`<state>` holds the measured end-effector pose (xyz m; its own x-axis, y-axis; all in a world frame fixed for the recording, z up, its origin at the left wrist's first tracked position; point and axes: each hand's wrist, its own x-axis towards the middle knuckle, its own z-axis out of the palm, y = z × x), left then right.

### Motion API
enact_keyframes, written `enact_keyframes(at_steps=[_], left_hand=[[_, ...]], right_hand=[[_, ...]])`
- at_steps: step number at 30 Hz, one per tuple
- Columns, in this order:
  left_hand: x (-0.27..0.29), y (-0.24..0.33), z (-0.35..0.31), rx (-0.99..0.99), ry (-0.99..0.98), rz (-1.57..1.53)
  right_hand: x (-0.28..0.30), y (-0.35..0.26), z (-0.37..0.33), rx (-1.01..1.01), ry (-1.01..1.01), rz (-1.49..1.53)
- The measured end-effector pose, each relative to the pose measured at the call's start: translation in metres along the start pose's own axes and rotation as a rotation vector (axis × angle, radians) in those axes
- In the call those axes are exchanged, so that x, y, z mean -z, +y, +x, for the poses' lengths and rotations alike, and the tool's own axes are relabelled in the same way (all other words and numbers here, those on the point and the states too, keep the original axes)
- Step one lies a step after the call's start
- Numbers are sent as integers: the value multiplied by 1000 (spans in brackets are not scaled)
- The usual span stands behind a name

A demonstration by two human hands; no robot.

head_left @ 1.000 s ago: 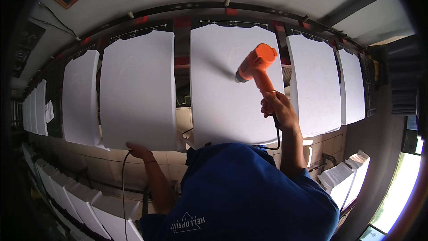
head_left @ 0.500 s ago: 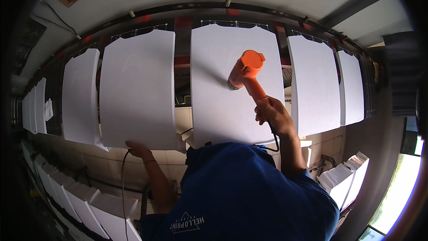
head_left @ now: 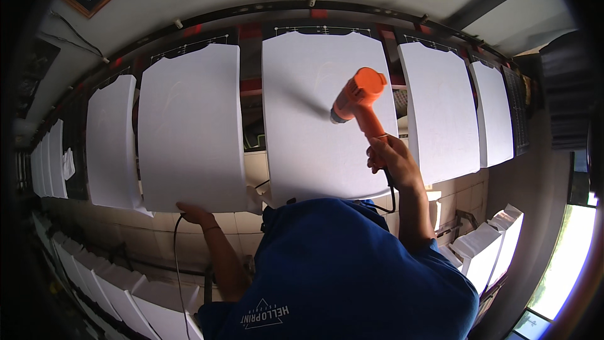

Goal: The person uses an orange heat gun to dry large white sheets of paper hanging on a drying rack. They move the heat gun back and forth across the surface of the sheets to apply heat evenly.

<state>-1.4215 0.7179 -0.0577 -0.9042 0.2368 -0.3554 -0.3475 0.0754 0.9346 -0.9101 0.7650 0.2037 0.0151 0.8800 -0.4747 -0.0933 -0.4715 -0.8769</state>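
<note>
My right hand (head_left: 395,160) is wrapped round the handle of an orange heat gun (head_left: 362,91). Its dark nozzle points down and to the left, just over the middle white T-shirt (head_left: 302,145), which lies stretched on a dark board. A black cord runs from the handle's base toward my body. At the lower edge of the white T-shirt to the left (head_left: 189,132), my left hand (head_left: 198,214) is closed on a thin dark cable (head_left: 176,264) that hangs down from it. The fingertips there are partly hidden.
More boards with white T-shirts stand in the row to the left (head_left: 110,145) and right (head_left: 438,113). A dark rail (head_left: 270,7) runs behind them. Lower white-covered boards (head_left: 113,286) stand at the near left, others (head_left: 484,249) at the near right.
The heat gun has moved a little to the right over the middle T-shirt, with my right hand on it. My left hand stays by the left T-shirt's lower edge. The view has shifted slightly.
</note>
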Motion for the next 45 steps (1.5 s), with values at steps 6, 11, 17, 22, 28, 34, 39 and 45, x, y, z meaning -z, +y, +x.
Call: enact_keyframes(at_steps=[6, 11, 17, 22, 28, 34, 39, 45], left_hand=[[-4, 8, -9, -12, -21, 61], [2, 2, -3, -54, -26, 75], [-1, 5, -10, -39, -10, 61], [-7, 16, -22, -23, 28, 57], [-4, 13, -15, -46, -19, 60], [-7, 9, -10, -73, 8, 112], [11, -8, 10, -130, -28, 103], [4, -4, 0, -92, 8, 139]], right_hand=[[-58, -5, 14, -43, -279, -15], [-20, 4, 6, 11, -123, -36], [57, 11, -26, 17, 317, -25], [56, 11, -29, 19, 359, 53], [-18, 3, -11, 23, -72, 50], [-58, 5, 3, -31, -313, 3], [-14, 13, -12, -12, -134, -13], [55, 21, -49, 3, 304, -10]])
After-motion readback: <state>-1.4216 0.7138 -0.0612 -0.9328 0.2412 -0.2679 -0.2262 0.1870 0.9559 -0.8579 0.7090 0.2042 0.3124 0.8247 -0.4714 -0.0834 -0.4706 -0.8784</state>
